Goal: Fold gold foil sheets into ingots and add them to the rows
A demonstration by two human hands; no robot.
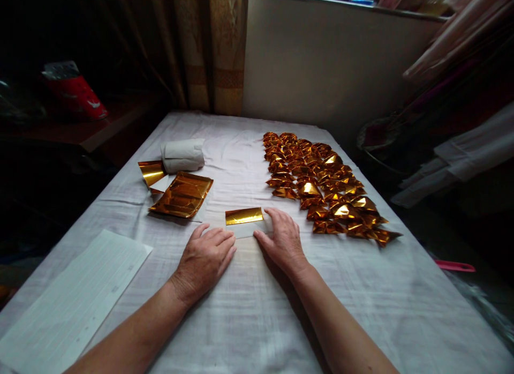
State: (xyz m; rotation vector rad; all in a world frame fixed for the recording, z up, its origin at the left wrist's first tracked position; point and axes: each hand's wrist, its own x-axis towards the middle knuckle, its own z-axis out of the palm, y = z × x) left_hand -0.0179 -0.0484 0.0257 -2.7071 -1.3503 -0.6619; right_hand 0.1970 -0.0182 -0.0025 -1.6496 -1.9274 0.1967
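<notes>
Both hands are flat on the white-clothed surface (249,320), fingers spread, gripping nothing. The left hand (204,259) and right hand (283,240) press down on a pale sheet with a folded gold strip (243,215) along its far edge, right in front of the fingertips. Stack of gold foil sheets (182,194) sits off to the left, near a grey roll (182,155), and rows of folded gold pieces (321,184) fill the right side

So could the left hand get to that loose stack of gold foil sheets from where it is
Probably yes. The left hand lies flat on the white cloth, and the stack of gold foil sheets sits just ahead and to its left, with only bare cloth between them. Nothing blocks the way.
</notes>
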